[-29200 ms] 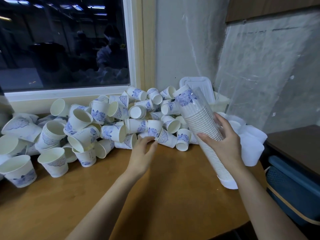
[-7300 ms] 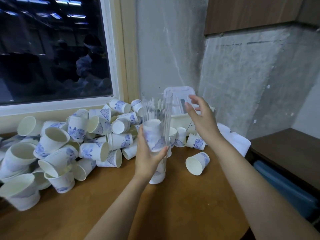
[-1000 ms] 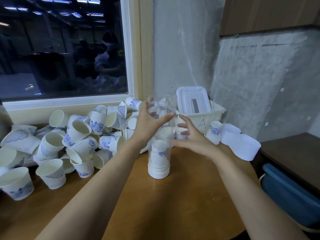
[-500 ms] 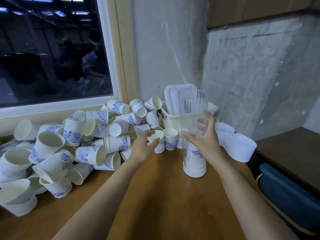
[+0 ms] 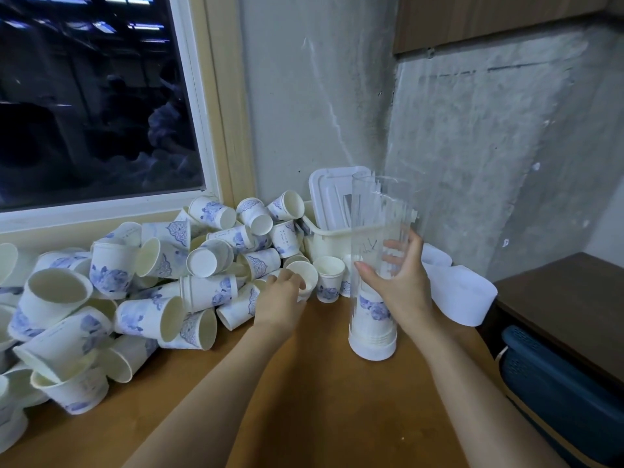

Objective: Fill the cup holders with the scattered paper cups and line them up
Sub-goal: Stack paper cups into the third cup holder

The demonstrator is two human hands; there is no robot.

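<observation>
The heap of paper cups [image 5: 162, 275] lies at 9 o'clock of the upright, barely filled cup holder [image 5: 378, 211]. Your right hand [image 5: 401, 285] grips the holder's wall. Your left hand [image 5: 282, 298] curls round one cup [image 5: 305, 275]. The step appears to be filling, so lift that cup and insert it through the holder's open top.

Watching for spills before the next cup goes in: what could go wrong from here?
The tall clear cup holder stands on a narrow white base, steadied only by the right hand; a sideways push could tip it.
The left hand grips a paper cup at the edge of the loose pile; pulling it out might send neighbouring cups rolling.
</observation>
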